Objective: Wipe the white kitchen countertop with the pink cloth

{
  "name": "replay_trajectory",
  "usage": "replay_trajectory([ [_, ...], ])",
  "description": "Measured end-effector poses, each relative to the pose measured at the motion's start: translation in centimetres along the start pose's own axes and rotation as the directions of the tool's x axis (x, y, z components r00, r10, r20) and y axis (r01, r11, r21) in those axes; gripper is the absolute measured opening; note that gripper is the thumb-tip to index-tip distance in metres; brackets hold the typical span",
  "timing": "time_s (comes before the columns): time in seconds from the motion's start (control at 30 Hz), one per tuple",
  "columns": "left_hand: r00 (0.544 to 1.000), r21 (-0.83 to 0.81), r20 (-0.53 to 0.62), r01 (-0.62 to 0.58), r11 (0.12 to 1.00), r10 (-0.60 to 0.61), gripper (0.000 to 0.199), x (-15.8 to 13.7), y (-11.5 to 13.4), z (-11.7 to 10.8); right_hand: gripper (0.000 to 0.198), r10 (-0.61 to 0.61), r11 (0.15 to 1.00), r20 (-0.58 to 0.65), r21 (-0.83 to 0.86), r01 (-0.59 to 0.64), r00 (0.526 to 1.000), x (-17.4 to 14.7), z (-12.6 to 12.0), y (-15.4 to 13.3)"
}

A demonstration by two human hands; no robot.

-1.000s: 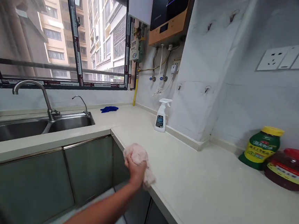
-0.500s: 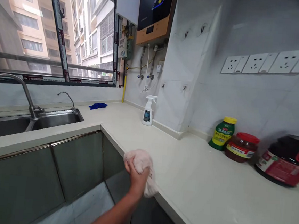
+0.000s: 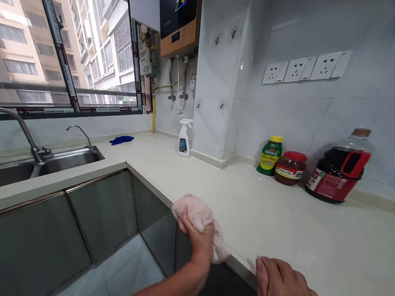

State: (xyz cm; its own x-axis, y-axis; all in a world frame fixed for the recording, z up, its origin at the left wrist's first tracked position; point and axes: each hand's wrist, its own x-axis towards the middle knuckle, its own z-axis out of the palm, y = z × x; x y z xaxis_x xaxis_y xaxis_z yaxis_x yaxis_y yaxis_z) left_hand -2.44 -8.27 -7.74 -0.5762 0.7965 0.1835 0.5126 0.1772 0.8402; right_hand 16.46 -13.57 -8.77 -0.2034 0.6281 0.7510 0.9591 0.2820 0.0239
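My left hand [image 3: 196, 235] is closed around a pale pink cloth [image 3: 195, 212], bunched under the fingers. The cloth lies over the front edge of the light countertop [image 3: 247, 217], and its loose end hangs down past that edge on the right. My right hand [image 3: 289, 289] rests at the counter's front edge, lower right, back upward. Its fingers are curled, and whatever may be beneath them is hidden.
A white spray bottle [image 3: 184, 138] stands by the wall pillar. Along the right wall are a green bottle with a yellow cap [image 3: 270, 156], a red-lidded jar [image 3: 290, 168] and a large dark jug [image 3: 336, 174]. A blue glove-like cloth [image 3: 121, 140] lies near the double sink [image 3: 72, 161].
My right hand has come into view at the lower right. The view has turned rightward, and my left hand with the cloth has slid a little nearer along the counter edge.
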Motion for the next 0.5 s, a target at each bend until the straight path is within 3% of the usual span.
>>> replay_trajectory([
  [0.13,0.999,-0.151,-0.002,0.039,0.988,-0.040,0.097,-6.6,0.7,3.9,0.047,-0.053,0.998,0.011,0.035,0.053,0.999,-0.1,-0.3,0.3],
  [0.23,0.997,-0.175,0.074,0.044,0.983,-0.032,0.098,-8.9,1.1,4.4,0.051,-0.079,0.995,0.010,0.058,0.078,0.997,0.0,-0.8,0.2],
  [0.33,0.993,-0.176,0.120,0.041,0.983,-0.020,0.091,-8.6,0.9,3.2,0.053,-0.085,0.994,-0.017,0.070,0.086,0.996,0.1,-1.2,0.0],
  [0.5,0.989,-0.252,0.141,0.084,0.964,-0.049,0.076,-5.6,-0.5,0.8,0.050,-0.100,0.991,-0.007,0.091,0.101,0.995,-0.1,-1.5,0.1],
])
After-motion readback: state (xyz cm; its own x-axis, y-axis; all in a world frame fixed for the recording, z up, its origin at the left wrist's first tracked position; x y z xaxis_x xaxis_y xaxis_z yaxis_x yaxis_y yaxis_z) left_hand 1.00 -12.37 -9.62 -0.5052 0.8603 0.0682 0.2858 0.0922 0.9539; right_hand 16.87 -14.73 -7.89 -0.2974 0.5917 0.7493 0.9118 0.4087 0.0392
